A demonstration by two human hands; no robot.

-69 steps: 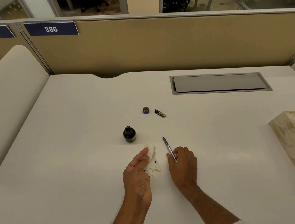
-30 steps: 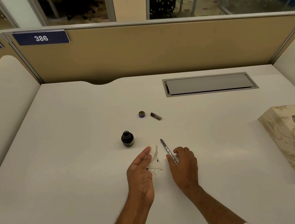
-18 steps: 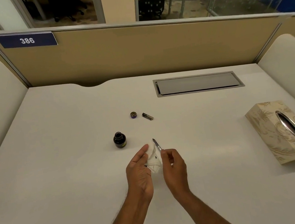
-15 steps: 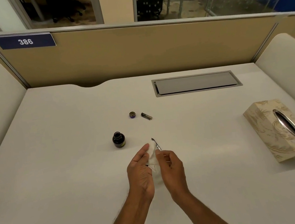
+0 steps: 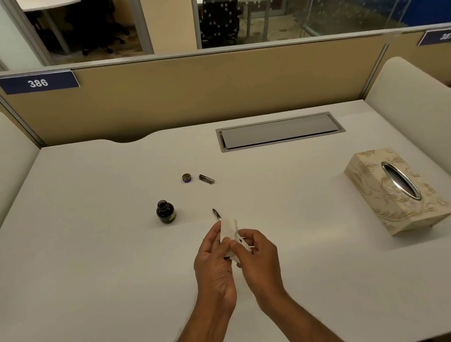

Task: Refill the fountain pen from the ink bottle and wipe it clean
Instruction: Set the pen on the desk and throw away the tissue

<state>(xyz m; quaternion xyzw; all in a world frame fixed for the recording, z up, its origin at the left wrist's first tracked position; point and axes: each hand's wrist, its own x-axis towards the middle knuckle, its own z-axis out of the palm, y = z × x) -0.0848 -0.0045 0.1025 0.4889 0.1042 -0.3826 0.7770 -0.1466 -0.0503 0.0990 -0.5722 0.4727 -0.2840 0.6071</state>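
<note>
L hand (image 5: 213,259) grips tissue (image 5: 228,228) wrapped round fountain pen (image 5: 216,213); R hand (image 5: 259,257) pinches the pen's rear, mostly hidden. Nib pokes out just past L fingertips. Ink bottle (image 5: 165,212) stands open, near, beyond-left of L hand; bottle cap (image 5: 186,178) & pen cap (image 5: 206,179) farther out.

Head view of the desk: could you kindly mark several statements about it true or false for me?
The dark glass ink bottle stands uncapped; its round cap lies apart. True.
The left hand holds a white tissue round the fountain pen gripped by the right hand. True.
The cream patterned tissue box sits left of the bottle. False: right.
The pen's nib is in the bottle. False: it pokes out beyond the tissue.
</note>
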